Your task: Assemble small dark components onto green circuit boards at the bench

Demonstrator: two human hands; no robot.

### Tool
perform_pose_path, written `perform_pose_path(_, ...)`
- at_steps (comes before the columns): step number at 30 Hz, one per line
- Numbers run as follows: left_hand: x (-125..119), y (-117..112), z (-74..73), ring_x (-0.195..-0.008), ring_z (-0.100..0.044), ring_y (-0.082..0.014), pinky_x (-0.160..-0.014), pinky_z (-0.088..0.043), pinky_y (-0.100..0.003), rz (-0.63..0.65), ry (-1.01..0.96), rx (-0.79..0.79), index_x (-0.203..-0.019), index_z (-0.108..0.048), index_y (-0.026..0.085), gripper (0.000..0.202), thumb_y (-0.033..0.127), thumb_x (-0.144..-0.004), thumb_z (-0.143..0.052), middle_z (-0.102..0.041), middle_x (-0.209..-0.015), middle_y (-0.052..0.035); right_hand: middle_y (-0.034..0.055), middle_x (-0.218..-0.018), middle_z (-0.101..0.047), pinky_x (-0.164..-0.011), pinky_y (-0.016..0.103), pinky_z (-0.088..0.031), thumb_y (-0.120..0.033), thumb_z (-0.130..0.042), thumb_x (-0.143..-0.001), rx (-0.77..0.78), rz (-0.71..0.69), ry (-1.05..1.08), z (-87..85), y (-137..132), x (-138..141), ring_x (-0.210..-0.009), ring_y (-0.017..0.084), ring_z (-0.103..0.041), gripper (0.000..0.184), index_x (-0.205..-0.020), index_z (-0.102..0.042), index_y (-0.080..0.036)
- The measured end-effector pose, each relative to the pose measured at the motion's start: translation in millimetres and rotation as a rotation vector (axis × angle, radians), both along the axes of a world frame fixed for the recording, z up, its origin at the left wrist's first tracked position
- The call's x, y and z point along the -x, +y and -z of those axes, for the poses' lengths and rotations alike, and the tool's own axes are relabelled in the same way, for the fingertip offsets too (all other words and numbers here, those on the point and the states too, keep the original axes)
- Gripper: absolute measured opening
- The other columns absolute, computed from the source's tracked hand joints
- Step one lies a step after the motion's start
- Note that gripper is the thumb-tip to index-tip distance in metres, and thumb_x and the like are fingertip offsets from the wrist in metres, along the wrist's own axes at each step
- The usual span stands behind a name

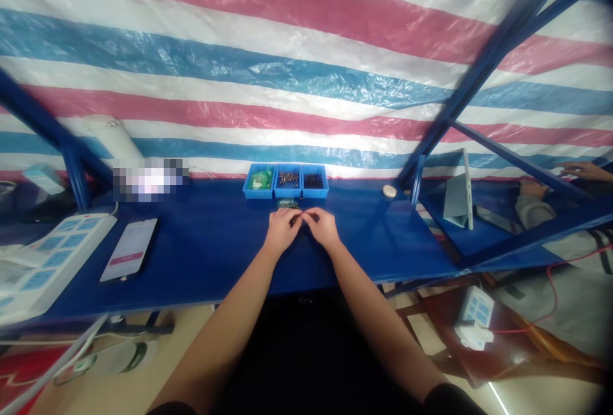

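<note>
My left hand and my right hand meet at the fingertips over a blue table top. Between them they pinch a small dark piece, too small to identify, perhaps a bead. Just beyond my fingers lies a small dark-green object. Behind it stand three joined blue plastic bins: one holds a green packet, the middle one brown beads, and the right one dark beads.
A phone and a white power strip lie at the left. A striped tarpaulin hangs behind blue steel struts. At the right, a co-worker's hand is near a grey tablet.
</note>
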State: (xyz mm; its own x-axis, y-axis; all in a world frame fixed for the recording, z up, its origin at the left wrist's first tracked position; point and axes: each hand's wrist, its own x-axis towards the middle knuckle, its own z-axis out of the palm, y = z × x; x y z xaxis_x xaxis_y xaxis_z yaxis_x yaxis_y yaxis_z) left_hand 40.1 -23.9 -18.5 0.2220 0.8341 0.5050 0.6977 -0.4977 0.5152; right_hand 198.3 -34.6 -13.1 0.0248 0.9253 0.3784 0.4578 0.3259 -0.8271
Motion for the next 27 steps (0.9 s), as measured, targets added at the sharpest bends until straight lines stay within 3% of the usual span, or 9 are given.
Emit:
perform_pose_path(6, 2, 1, -2.1, -0.099, -0.061, -0.0218, -0.086, -0.040, -0.037, 0.013, -0.024, 0.007, -0.099, -0.067, 0.025, 0.020, 0.031, -0.096, -0.048, -0.071, -0.104, -0.0043, 0.0037, -0.098, -0.074, -0.076, 0.030, -0.054, -0.038, -0.062, -0.086, -0.038, -0.068, 0.143, 0.9, 0, 3, -0.084, 0.018, -0.068, 0.023, -0.102, -0.071, -0.023)
perform_pose_path(13, 3, -3, -10.5, -0.094, -0.060, -0.0214, -0.083, -0.041, -0.036, 0.024, -0.017, 0.053, -0.090, -0.063, 0.023, 0.027, 0.032, -0.099, -0.039, -0.070, -0.094, -0.0037, 0.0045, -0.100, -0.074, -0.076, 0.031, -0.055, -0.034, -0.062, -0.086, -0.055, -0.079, 0.123, 0.3, -1, 6, -0.086, 0.019, -0.068, 0.023, -0.104, -0.071, -0.023)
perform_pose_path(16, 3, -4, -12.6, -0.097, -0.060, -0.0216, -0.084, -0.042, -0.035, 0.026, -0.029, 0.056, -0.091, -0.063, 0.023, 0.027, 0.032, -0.099, -0.039, -0.070, -0.096, -0.0043, 0.0047, -0.099, -0.074, -0.077, 0.031, -0.055, -0.035, -0.061, -0.087, -0.052, -0.064, 0.135, 0.5, -1, 7, -0.086, 0.019, -0.068, 0.023, -0.104, -0.071, -0.023)
perform_pose_path(22, 2, -2, -8.4, -0.097, -0.063, -0.0207, -0.086, -0.048, -0.034, 0.032, -0.157, 0.041, -0.110, -0.062, 0.024, 0.023, 0.033, -0.096, -0.048, -0.069, -0.107, -0.0055, 0.0048, -0.100, -0.074, -0.080, 0.032, -0.055, -0.036, -0.059, -0.088, -0.026, -0.048, 0.172, -2.2, -2, 6, -0.089, 0.020, -0.069, 0.024, -0.103, -0.071, -0.022)
perform_pose_path(27, 3, -2, -6.3, -0.094, -0.063, -0.0201, -0.085, -0.049, -0.033, 0.038, -0.139, 0.042, -0.100, -0.064, 0.023, 0.020, 0.032, -0.096, -0.047, -0.069, -0.100, -0.0051, 0.0042, -0.098, -0.074, -0.079, 0.031, -0.055, -0.037, -0.060, -0.087, -0.018, -0.064, 0.167, -2.8, -3, 7, -0.086, 0.019, -0.069, 0.026, -0.106, -0.070, -0.023)
